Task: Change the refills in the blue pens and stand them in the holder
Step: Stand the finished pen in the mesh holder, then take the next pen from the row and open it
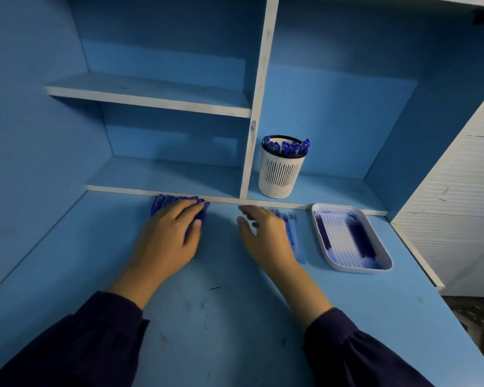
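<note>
A row of blue pens [162,201] lies on the blue desk against the shelf's front edge. My left hand [170,231] rests on top of that row, fingers bent over the right-hand pens; whether it grips one I cannot tell. My right hand [264,237] hovers open, fingers apart, beside several refills [290,230] lying on the desk. A white slotted holder [280,174] stands on the low shelf to the right of the divider, with several blue pens [288,148] upright in it.
A white tray [386,263] with refills and blue parts sits at the right on the desk [221,317]. A white upright divider [249,163] splits the shelf unit. A white slatted cabinet [458,191] flanks the right edge.
</note>
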### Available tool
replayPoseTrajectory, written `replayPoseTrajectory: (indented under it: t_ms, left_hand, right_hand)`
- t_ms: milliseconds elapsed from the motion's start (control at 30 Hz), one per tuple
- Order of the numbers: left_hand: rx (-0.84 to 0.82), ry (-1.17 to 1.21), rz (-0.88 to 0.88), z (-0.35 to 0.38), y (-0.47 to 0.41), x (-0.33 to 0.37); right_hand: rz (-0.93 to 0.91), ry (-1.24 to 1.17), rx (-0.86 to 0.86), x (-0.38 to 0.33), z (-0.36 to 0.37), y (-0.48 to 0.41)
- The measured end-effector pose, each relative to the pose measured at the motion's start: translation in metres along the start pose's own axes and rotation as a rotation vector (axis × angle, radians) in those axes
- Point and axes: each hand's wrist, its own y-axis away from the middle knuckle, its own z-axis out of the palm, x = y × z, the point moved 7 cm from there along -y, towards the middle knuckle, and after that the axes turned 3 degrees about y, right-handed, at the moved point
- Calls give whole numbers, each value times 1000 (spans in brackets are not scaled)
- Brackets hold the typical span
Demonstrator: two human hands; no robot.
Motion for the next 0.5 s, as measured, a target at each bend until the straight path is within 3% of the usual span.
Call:
replayPoseTrajectory:
  t_ms: [200, 500]
  left_hand:
    - [-60, -28, -74, -11, 18, -40]
    - [-106, 121, -188, -2, 24, -50]
  right_hand:
    - [-148, 25, -185, -27, 49, 4]
    - [-200, 8, -162, -37, 65, 1]
